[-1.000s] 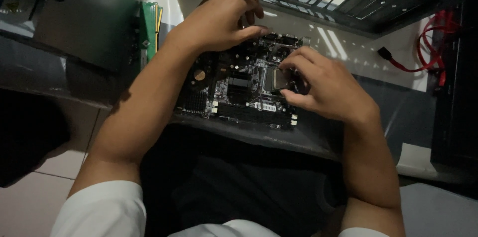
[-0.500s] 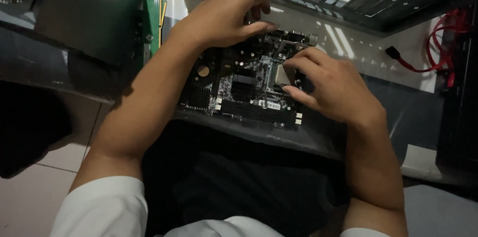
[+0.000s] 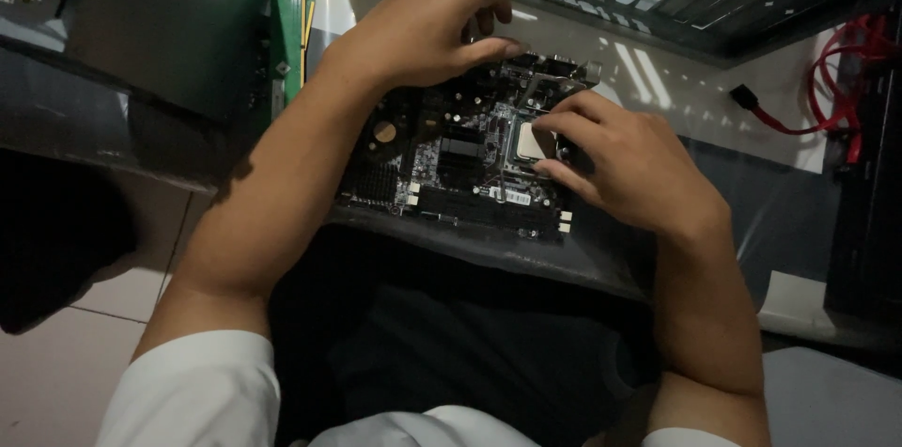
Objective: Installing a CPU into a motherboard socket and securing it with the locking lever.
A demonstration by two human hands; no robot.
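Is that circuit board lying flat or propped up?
Flat. The circuit board lies face up on the grey table, left hand on its far edge, right hand at the square chip.

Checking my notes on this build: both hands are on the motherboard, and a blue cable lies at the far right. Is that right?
Not quite. The head view shows the cable is red, not blue. Both the left hand and right hand are on the motherboard.

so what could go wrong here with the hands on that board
The right hand has its fingers at the processor in its socket; a slip or skewed pressure could damage it. The left hand presses the far edge of the motherboard, which lies near the table's front edge, so a push might slide it off.
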